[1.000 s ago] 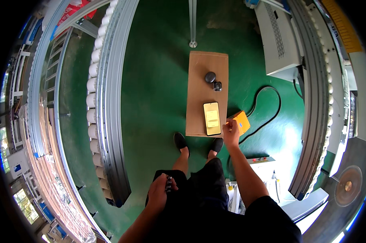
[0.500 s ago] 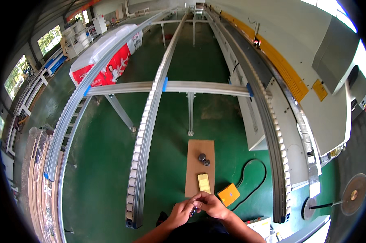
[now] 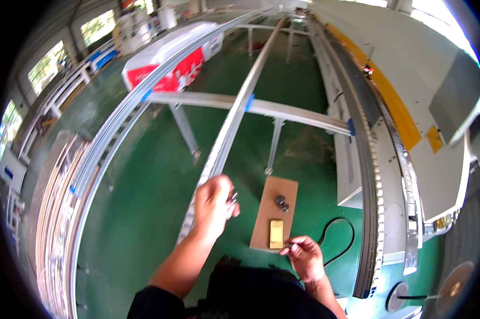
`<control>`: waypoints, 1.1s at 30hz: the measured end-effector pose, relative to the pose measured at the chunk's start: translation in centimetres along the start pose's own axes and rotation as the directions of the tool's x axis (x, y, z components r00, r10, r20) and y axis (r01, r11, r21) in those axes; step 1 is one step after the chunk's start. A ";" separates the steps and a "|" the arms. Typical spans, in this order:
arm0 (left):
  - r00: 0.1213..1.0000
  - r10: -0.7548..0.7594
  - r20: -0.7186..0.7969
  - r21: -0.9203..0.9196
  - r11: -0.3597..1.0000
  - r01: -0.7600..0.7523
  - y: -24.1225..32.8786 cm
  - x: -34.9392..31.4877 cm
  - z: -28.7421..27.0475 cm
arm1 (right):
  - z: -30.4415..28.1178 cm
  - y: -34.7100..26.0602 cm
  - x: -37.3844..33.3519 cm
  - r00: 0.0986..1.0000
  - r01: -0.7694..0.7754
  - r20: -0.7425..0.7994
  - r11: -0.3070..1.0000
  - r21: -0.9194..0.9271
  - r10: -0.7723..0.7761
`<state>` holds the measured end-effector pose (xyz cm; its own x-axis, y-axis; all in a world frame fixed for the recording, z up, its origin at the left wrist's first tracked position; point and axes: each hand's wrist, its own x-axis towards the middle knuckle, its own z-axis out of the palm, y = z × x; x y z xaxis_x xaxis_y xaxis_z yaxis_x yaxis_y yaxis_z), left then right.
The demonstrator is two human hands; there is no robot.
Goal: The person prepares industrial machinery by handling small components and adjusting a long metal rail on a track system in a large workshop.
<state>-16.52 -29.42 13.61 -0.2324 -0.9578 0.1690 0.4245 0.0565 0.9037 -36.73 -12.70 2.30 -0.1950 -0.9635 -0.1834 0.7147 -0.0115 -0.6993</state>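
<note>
My left hand [image 3: 213, 207] is raised over the near end of the middle roller rail [image 3: 234, 119], its fingers closed. A small shiny metal piece [image 3: 233, 198] shows at its fingertips; its kind is too small to tell. Lower and to the right, my right hand [image 3: 307, 259] pinches a small dark piece [image 3: 289, 245], which is also too small to name. Just beyond that hand is a yellow rectangular box [image 3: 276, 234] on a brown board [image 3: 261, 234]. Dark round knob-like parts [image 3: 281, 201] sit farther up the same board.
A silver crossbar [image 3: 293, 113] joins the rails beyond my hands. At the right runs another roller rail [image 3: 365, 212] beside a long pale machine [image 3: 436, 175]. A black cable [image 3: 352, 234] loops on the green floor. Wrapped boards [image 3: 59, 212] are stacked at the left.
My hands, together before, have come apart. The left moved up and left to the middle rail; the right moved right. The view has shifted and tilted, and the orange box is now largely hidden.
</note>
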 end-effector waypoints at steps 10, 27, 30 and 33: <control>0.991 -0.045 0.126 0.281 0.960 0.008 -4.3 -2.3 4.8 | 8.1 -4.0 1.8 0.934 0.240 0.302 0.962 -0.127 -0.193; 0.883 -0.272 0.383 0.302 0.940 0.158 -4.0 -4.7 3.0 | 6.1 -2.9 0.3 0.951 0.306 0.084 0.941 -0.141 -0.297; 0.928 -0.069 0.367 0.186 0.983 -0.001 -1.8 -4.1 1.3 | 5.7 -3.7 -0.3 0.950 0.312 0.048 0.945 -0.101 -0.308; 0.852 0.419 0.314 0.098 0.878 -0.468 7.3 -4.0 2.2 | 3.7 -3.5 -0.5 0.969 0.246 0.019 0.965 -0.087 -0.246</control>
<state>-14.46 -24.59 20.46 -0.2947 -0.7041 0.6461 0.3956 0.5256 0.7532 -36.61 -13.17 7.43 -0.3515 -0.9362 0.0074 0.5833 -0.2252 -0.7804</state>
